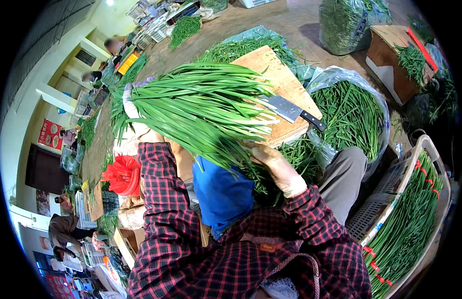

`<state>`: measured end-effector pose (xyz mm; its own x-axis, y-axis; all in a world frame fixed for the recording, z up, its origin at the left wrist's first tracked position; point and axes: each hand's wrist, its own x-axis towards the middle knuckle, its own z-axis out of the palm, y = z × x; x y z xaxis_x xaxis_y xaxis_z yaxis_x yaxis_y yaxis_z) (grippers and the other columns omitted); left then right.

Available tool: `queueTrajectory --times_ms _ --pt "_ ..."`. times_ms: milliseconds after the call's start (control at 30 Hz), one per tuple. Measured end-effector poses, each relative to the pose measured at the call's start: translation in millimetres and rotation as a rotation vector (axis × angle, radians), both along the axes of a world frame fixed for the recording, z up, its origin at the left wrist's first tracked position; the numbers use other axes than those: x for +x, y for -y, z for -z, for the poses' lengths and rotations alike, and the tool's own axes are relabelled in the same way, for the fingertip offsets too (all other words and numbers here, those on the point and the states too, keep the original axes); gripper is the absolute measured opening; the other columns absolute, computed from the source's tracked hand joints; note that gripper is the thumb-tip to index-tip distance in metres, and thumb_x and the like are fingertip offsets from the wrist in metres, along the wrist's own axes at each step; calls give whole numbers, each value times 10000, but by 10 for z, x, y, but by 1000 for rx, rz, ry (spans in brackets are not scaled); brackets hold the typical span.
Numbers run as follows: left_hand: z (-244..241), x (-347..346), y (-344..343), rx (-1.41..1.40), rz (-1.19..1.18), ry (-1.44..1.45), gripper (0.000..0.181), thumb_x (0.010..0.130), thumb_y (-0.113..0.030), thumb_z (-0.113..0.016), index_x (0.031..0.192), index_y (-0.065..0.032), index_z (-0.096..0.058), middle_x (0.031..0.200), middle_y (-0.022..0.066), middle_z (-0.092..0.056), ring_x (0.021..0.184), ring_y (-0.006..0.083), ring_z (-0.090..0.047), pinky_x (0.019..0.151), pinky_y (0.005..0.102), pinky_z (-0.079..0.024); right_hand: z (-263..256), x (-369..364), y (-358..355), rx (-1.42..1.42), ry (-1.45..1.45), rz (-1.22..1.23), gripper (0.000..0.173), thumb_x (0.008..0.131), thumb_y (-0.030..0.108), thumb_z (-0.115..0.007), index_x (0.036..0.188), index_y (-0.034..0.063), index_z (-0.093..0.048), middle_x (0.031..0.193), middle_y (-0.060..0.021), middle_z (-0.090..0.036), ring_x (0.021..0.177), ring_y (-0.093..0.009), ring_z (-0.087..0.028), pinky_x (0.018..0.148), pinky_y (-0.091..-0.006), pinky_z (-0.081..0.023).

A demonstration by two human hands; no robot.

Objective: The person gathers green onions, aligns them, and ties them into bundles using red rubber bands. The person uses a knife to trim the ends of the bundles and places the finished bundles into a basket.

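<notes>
A large bunch of long green garlic chives (201,101) lies in my left hand (131,108), whose taped fingers wrap around its leafy end. The pale stem ends point right, over a wooden board (290,86). My right hand (274,162) is at the lower edge of the bunch, its fingers against some leaves; whether it grips them is hard to tell because that part is blurred. On the board rests a cleaver (287,108) with a black handle, its blade partly under the stem ends. A blue cloth (221,194) covers my lap below the bunch.
Right of the board stands a clear plastic bag (382,112) full of greens. A plastic basket (397,187) at the lower right holds chives bound with red ties. Red strips (122,175) are heaped at left. Loose greens lie behind the board. Other people work far left.
</notes>
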<state>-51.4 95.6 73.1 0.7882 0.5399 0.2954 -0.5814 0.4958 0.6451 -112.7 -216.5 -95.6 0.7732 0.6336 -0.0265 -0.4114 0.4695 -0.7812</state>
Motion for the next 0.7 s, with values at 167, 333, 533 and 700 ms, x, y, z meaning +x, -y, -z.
queueTrajectory --times_ms 167,333,533,700 --pt "105 36 -119 63 52 -15 273 924 -262 -467 755 -67 -556 749 89 -599 843 293 -561 893 462 -440 -82 84 -160 -69 -59 18 403 916 246 -539 1210 -30 -533 1152 -99 -596 1070 -159 -529 963 -270 -364" --pt "-67 -91 43 57 -82 -20 200 903 -202 -494 749 -78 -521 674 77 -547 673 241 -546 885 449 -459 245 -7 80 -178 17 137 275 913 233 -555 984 -24 -619 892 -17 -606 819 -106 -513 781 -245 -406" --pt "43 11 -276 -4 -17 10 211 900 -239 -501 790 -66 -547 758 107 -597 812 288 -574 863 454 -464 -179 -228 96 -278 346 176 299 875 230 -633 1056 -9 -633 948 -64 -635 883 -123 -564 831 -248 -442" --pt "27 29 -58 -80 -52 14 202 883 -236 -528 766 -72 -546 723 96 -586 746 282 -570 848 455 -471 -143 -168 -304 -125 -69 174 308 878 257 -637 993 -29 -634 930 -19 -628 844 -94 -552 776 -239 -446"
